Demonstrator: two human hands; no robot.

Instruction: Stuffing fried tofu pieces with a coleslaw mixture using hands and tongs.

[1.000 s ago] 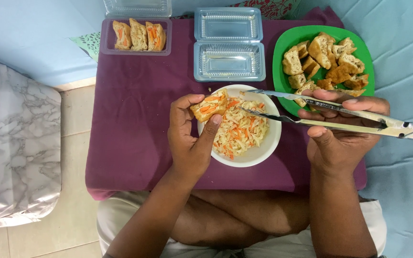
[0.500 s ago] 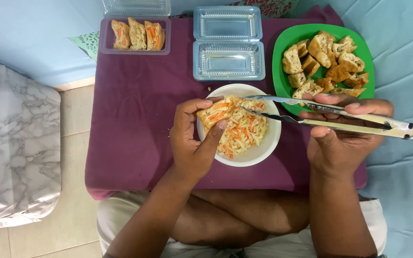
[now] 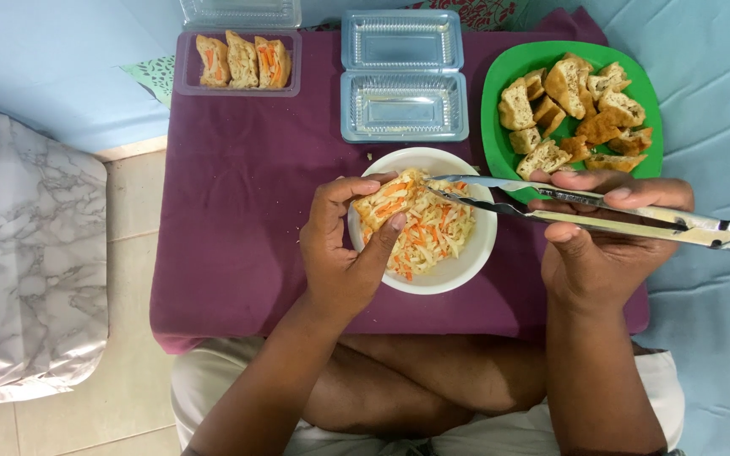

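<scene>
Two hands over a white bowl (image 3: pixel 458 274) of shredded carrot-and-cabbage filling (image 3: pixel 433 236) on the purple-clothed desk (image 3: pixel 238 211). Left hand (image 3: pixel 344 253) pinches a stuffed tofu piece (image 3: pixel 390 201) between thumb and fingertips at the bowl's left rim, slit side up, filling showing. Right hand (image 3: pixel 606 241) is closed around metal tongs (image 3: pixel 568 207), tips narrow, touching the tofu piece's open side. Tofu looks light, soft and spongy, probably oily; likely tears or spills if squeezed, so hold by the fried side walls, not the slit. Green plate (image 3: pixel 500 135) with plain fried tofu (image 3: pixel 572 110) sits upper right. Clear tray (image 3: pixel 187 76) holds three filled pieces (image 3: pixel 242 59); an empty clear box (image 3: pixel 403 84) sits beside it.
</scene>
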